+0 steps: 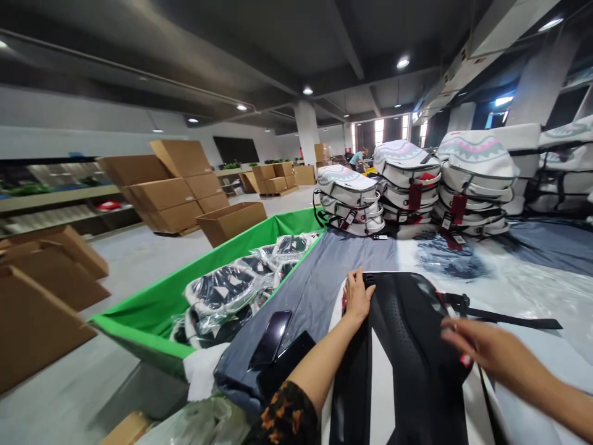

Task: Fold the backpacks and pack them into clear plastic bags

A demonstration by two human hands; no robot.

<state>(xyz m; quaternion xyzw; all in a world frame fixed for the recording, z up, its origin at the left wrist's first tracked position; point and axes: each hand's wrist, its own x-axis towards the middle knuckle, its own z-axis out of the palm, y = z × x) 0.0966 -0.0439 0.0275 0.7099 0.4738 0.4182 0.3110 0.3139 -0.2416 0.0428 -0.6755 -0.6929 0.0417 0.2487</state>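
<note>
A black-and-white backpack (403,346) lies in front of me with its padded back panel facing up. My left hand (358,296) is at its upper left corner, fingers bent over the edge and thumb on the black panel. Beside the right edge, my right hand (467,340) is smeared by motion; whether it holds anything does not show. A small red-and-white piece (465,360) is seen just below those fingers. From the backpack's right side a black strap (514,318) with a buckle stretches out across the table.
Stacked white backpacks (349,198) with tags line the table's far side. A phone (272,337) lies on the grey cover (301,296) to my left. Beyond it, a green bin (139,315) holds plastic-wrapped bags (227,287). Cardboard boxes (173,185) stand on the floor; a person (356,159) is far back.
</note>
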